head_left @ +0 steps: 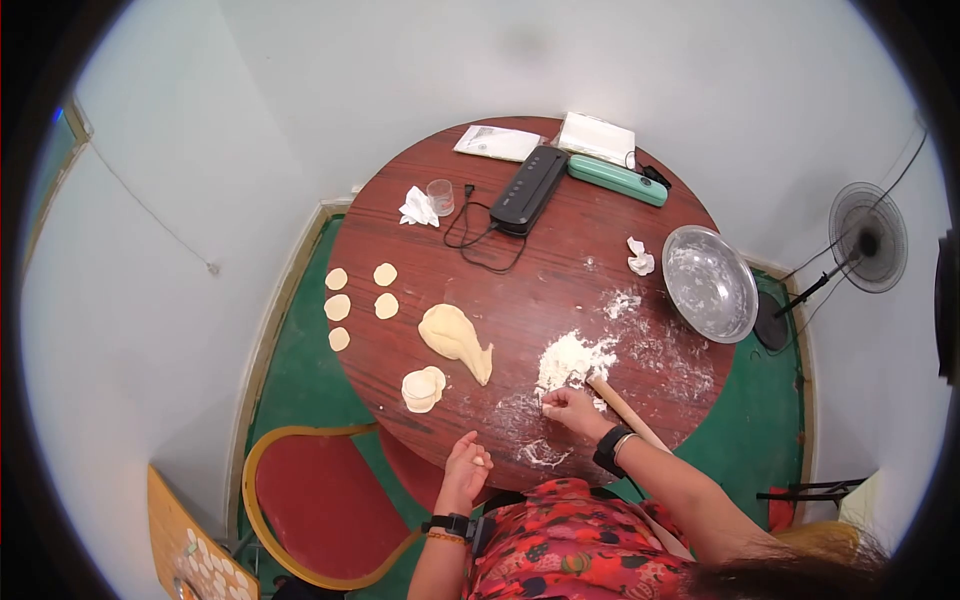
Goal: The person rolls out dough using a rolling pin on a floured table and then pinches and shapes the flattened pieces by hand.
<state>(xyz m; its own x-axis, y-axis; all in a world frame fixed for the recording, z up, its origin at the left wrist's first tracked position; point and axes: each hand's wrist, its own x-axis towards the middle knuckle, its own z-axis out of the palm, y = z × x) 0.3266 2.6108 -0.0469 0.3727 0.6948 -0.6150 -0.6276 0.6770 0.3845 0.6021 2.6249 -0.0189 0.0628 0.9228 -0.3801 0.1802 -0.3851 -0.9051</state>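
My left hand (pixel 466 470) is curled at the table's near edge, closed around a small pale piece of dough (pixel 479 461) that shows between the fingers. Close to the flour pile (pixel 572 362), my right hand (pixel 575 410) hangs low with its fingertips pinched together; whether anything is in them is hidden. A wooden rolling pin (pixel 630 413) lies just right of that hand. A large lump of dough (pixel 452 333) with a drawn-out tail rests left of the flour. Nearer me is a small stack of flat dough rounds (pixel 423 389). Several single rounds (pixel 337 307) lie along the left edge.
On the round table (pixel 400 250) stand a metal bowl (pixel 710 284), a black sealing machine (pixel 530 190) with a cord, a green one (pixel 617 180), a glass (pixel 440 197) and crumpled tissues (pixel 418 207). A red chair (pixel 325 505) is at left, a fan (pixel 868 240) at right.
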